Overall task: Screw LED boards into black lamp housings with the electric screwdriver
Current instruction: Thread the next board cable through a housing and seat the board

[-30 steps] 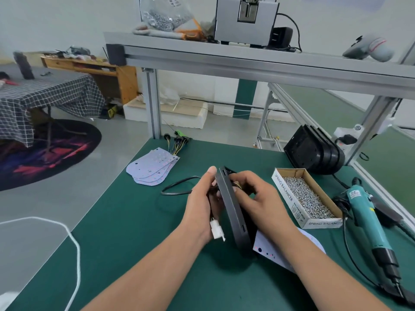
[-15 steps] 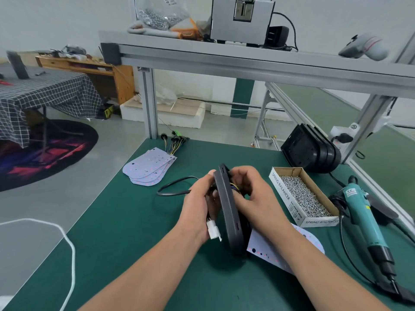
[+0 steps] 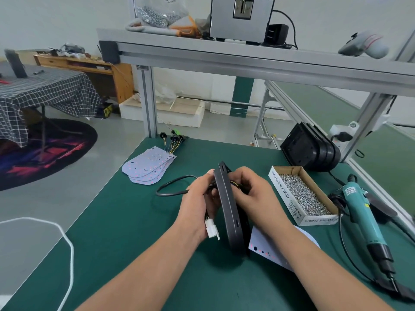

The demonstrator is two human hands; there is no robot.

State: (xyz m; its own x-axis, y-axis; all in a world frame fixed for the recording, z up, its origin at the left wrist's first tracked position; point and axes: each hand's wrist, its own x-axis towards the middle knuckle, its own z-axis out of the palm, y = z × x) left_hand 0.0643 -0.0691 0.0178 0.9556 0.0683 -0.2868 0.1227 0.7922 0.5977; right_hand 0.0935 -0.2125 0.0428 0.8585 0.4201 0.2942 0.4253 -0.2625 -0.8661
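Unchanged from a second before, the black lamp housing (image 3: 229, 212) is held on edge over the green mat (image 3: 134, 232), gripped by the left hand (image 3: 197, 203) and the right hand (image 3: 253, 194), both curled round it.

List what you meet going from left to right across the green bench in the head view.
Stack of LED boards → left hand → black lamp housing, held on edge → right hand → box of screws → electric screwdriver.
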